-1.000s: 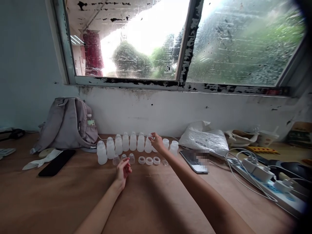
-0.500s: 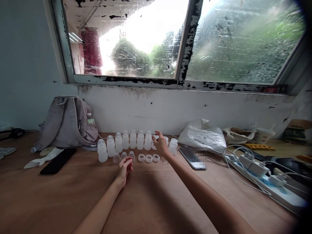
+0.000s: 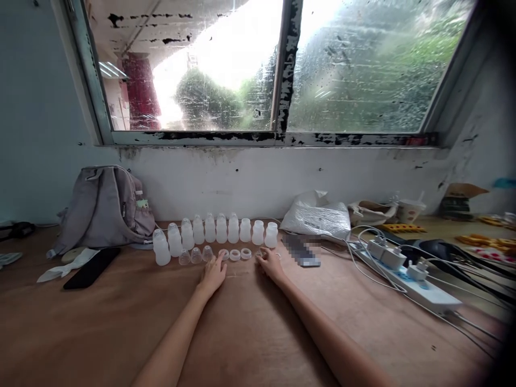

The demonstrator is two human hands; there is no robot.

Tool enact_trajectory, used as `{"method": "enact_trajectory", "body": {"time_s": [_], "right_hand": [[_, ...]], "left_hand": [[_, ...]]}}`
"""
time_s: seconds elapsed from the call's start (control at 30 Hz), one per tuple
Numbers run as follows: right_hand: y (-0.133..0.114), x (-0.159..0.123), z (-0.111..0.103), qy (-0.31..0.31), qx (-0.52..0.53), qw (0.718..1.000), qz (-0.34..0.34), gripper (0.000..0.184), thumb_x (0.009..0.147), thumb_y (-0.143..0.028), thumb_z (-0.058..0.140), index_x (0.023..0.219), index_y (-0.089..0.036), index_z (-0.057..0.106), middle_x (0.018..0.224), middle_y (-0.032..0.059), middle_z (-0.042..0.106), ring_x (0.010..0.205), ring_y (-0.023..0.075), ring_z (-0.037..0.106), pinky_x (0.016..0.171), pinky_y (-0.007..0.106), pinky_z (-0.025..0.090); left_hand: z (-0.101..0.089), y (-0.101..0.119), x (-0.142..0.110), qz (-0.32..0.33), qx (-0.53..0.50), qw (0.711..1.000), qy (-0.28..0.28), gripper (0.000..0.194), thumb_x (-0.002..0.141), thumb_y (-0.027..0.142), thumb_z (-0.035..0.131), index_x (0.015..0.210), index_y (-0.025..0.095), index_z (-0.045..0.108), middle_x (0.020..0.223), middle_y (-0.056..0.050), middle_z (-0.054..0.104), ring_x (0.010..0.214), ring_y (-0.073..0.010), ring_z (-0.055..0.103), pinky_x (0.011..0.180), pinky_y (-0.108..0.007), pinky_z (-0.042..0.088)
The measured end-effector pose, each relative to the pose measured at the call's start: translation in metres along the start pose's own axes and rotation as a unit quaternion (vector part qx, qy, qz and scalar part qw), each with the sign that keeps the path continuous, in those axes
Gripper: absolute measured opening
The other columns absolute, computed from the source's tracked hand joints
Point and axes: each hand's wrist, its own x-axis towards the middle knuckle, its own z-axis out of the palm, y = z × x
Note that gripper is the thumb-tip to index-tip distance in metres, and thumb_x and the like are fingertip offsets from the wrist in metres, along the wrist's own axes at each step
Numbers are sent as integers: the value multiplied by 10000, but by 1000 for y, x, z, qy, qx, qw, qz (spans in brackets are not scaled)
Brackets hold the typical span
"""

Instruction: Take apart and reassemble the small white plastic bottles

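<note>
A row of frosted baby bottles stands along the back of the table; several capped bottles (image 3: pixel 209 228) are at left and middle, and three uncapped bottles (image 3: pixel 258 233) stand at the right end. Three clear dome caps (image 3: pixel 195 255) sit in front of them, beside three white collar rings (image 3: pixel 245 253). My left hand (image 3: pixel 213 273) is open, palm down, fingertips at the leftmost ring and close to the right-hand dome cap. My right hand (image 3: pixel 271 265) rests low on the table, fingers bent and apart beside a small clear piece (image 3: pixel 258 255), partly hidden by the fingers.
A grey backpack (image 3: pixel 105 207) and a black phone (image 3: pixel 92 268) lie to the left. On the right are another phone (image 3: pixel 310 263), a silver plastic bag (image 3: pixel 318 217), and a white power strip (image 3: pixel 423 293) with looping cables. A window is behind.
My right hand has come down from the uncapped bottles to the tabletop in front of them. My left hand has moved from the dome caps to the leftmost ring, its fingers stretching out. The view shifted right.
</note>
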Motion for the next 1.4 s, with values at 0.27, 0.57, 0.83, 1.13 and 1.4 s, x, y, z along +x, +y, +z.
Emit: {"method": "enact_trajectory", "body": {"time_s": [0.27, 0.57, 0.83, 1.13, 1.4], "right_hand": [[-14, -9, 0, 66, -55, 993, -85, 166, 737, -259, 461, 819, -144, 548, 638, 25, 555, 557, 142, 524, 547, 251, 411], [-36, -52, 39, -92, -165, 930, -316, 227, 745, -177, 477, 967, -170, 519, 958, 91, 561, 901, 202, 501, 788, 320, 388], [-12, -35, 50, -48, -63, 960, -268, 539, 650, -24, 394, 1171, -147, 333, 836, 64, 539, 785, 163, 523, 732, 299, 434], [-15, -41, 51, -57, -122, 949, -286, 494, 630, -25, 385, 1110, -138, 401, 939, 103, 529, 879, 192, 500, 791, 343, 410], [-18, -42, 47, -65, -122, 947, -288, 512, 611, -1, 370, 1104, -135, 403, 953, 104, 529, 871, 187, 500, 778, 328, 413]], "left_hand": [[1, -1, -7, 87, 22, 993, 79, 58, 728, 156, 495, 779, 180, 507, 1011, -75, 417, 968, -199, 487, 838, -311, 377], [-14, 14, -16, 130, -36, 980, 144, 402, 743, 307, 522, 1094, 182, 372, 959, -69, 549, 842, -178, 546, 759, -311, 417], [-14, 22, -23, 181, 117, 974, 66, 317, 708, 360, 544, 980, 201, 517, 931, -53, 574, 889, -212, 518, 834, -360, 348], [-7, 14, -22, 107, 167, 980, -24, 290, 678, 419, 563, 884, 215, 569, 926, -37, 558, 946, -229, 482, 936, -462, 209], [-10, 16, -21, 135, 123, 983, 13, 423, 695, 411, 555, 1075, 232, 505, 1097, -64, 487, 1063, -241, 430, 935, -424, 260]]}}
